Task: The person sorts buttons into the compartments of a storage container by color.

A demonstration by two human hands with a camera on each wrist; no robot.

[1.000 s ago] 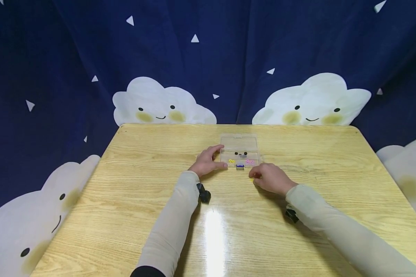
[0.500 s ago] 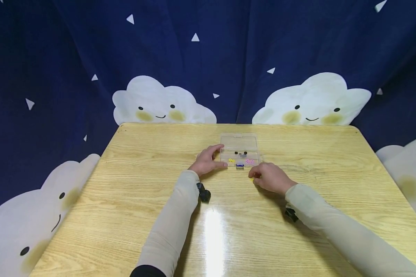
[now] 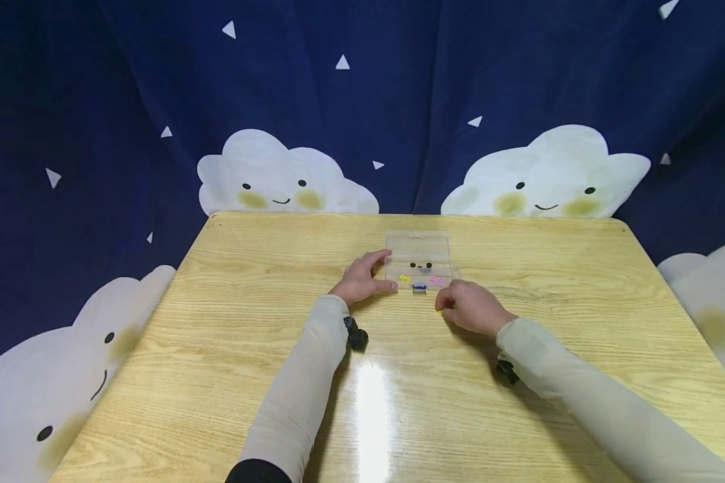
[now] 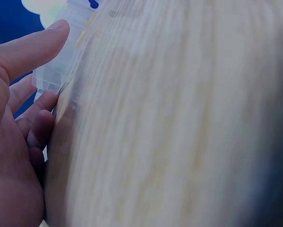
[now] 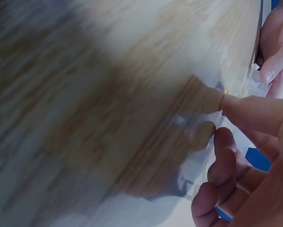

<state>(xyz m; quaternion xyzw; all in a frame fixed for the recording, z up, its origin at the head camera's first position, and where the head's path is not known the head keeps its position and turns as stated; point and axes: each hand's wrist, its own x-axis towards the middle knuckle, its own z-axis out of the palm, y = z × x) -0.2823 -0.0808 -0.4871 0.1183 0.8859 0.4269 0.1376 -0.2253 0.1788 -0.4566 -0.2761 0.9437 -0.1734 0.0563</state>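
A clear plastic box (image 3: pixel 418 249) stands with its lid raised at the back. My left hand (image 3: pixel 362 278) holds its left end, thumb at the front corner and index finger toward the hinge. In the left wrist view the box (image 4: pixel 49 75) shows behind the thumb. My right hand (image 3: pixel 472 307) pinches a small yellow piece (image 3: pixel 440 312) in front of the box's right corner, low over the table; the fingers mostly hide it. Inside the box lie small yellow pieces (image 3: pixel 405 278), pink ring-like pieces (image 3: pixel 436 279) and small black pieces (image 3: pixel 429 265). A blue piece (image 3: pixel 419 288) sits at the front edge.
The wooden table (image 3: pixel 248 268) runs back to a dark blue curtain (image 3: pixel 393 100) printed with clouds. A bright glare strip (image 3: pixel 372 416) lies across its near part. Each wrist carries a black camera (image 3: pixel 356 335).
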